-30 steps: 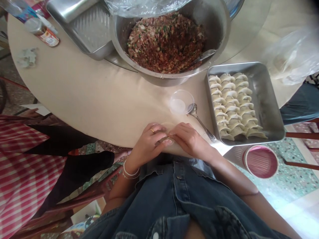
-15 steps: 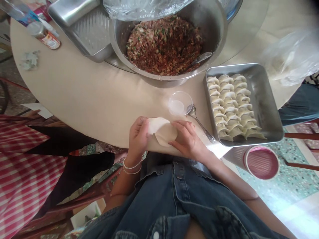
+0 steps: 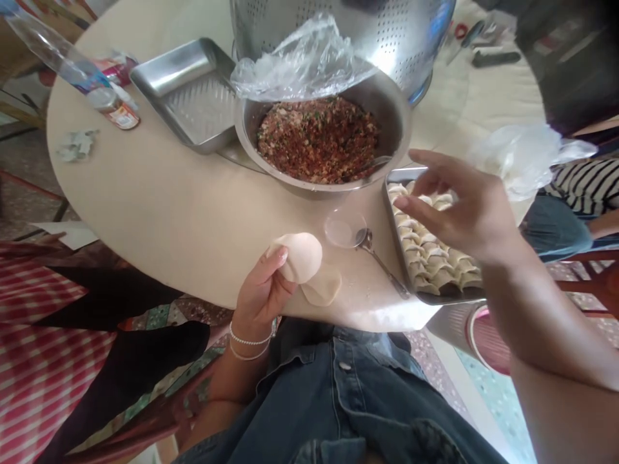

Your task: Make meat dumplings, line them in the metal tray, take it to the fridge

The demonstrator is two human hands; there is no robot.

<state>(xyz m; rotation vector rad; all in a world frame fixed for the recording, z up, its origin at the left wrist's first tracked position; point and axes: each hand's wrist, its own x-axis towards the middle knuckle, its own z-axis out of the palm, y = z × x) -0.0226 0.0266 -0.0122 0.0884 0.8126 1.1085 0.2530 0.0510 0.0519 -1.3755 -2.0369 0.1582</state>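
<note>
My left hand [image 3: 265, 283] pinches a round white dumpling wrapper [image 3: 305, 258] just above the table edge. A second wrapper [image 3: 324, 287] lies on the table partly beneath it. My right hand [image 3: 464, 200] is raised over the tray [image 3: 412, 274] of folded dumplings [image 3: 425, 248], holding nothing, its thumb and forefinger apart and pointing toward the bowl. In the steel bowl [image 3: 314, 187] sits minced meat filling [image 3: 319, 138] with green bits. A utensil [image 3: 380, 162] leans in the filling at the bowl's right side.
A small clear plastic dish [image 3: 341, 227] and a metal spoon [image 3: 387, 267] lie between bowl and tray. Clear plastic film [image 3: 304, 64] covers the bowl's far rim, before a colander [image 3: 387, 32]. An empty steel tray [image 3: 193, 109], a jar [image 3: 116, 109] and a plastic bag [image 3: 522, 158] stand around.
My right hand has let go of the wrapper and moved up and right, over the dumpling tray. My left hand now holds the wrapper alone. The view has tilted up.
</note>
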